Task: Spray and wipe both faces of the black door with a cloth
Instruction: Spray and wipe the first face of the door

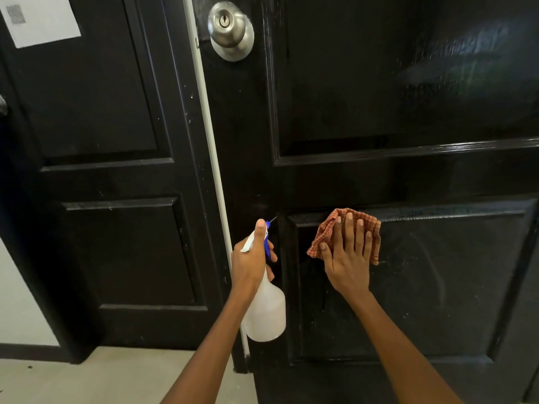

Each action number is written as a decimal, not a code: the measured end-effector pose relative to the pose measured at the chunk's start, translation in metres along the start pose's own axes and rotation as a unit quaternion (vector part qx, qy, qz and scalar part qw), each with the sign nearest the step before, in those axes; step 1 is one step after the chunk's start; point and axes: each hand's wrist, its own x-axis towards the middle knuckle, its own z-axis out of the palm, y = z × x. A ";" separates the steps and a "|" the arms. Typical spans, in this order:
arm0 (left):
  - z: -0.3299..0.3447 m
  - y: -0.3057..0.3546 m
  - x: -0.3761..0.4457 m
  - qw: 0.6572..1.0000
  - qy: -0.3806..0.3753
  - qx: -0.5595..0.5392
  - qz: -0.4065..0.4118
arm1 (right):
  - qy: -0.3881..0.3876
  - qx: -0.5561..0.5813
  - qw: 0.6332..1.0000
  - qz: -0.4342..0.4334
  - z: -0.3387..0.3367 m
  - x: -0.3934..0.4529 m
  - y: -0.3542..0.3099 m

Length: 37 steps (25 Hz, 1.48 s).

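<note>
Glossy black door [408,176], steel knob [230,30], pale floor [102,377], second black door [96,141] beside

Bare panel [437,287] lies open rightward; knob [230,30] (steel) juts overhead.

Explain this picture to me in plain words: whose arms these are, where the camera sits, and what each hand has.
No machine here: a person wears a camera on the head, looking forward and down, so the two bare arms are their own. The left hand grips a translucent spray bottle with a blue nozzle. The right hand presses an orange checked cloth with straight fingers against the lower panel of the black door. Above is a round metal doorknob. At the left stands another black door bearing a white paper.
</note>
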 end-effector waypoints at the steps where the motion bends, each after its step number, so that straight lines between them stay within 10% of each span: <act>1: -0.001 0.000 -0.001 1.000 0.000 -0.004 -0.005 | 0.000 0.003 1.000 0.007 0.001 -0.001 -0.002; 10: -0.009 -0.008 -0.016 0.999 0.035 0.003 0.028 | 0.003 0.040 0.997 -0.066 0.005 0.018 -0.103; 16: 0.013 -0.018 -0.031 0.999 0.021 -0.003 0.026 | 0.005 0.010 0.989 -0.149 -0.002 0.016 -0.036; 21: 0.035 -0.013 -0.031 1.000 -0.013 -0.016 0.006 | 0.029 0.001 0.998 0.060 -0.023 0.010 0.067; 27: 0.032 -0.011 -0.032 0.999 -0.019 -0.040 0.003 | 0.099 0.135 0.910 0.379 -0.042 0.045 0.053; 37: 0.041 -0.025 -0.038 0.999 -0.028 -0.025 0.003 | 0.003 0.000 0.998 -0.060 -0.010 0.013 0.008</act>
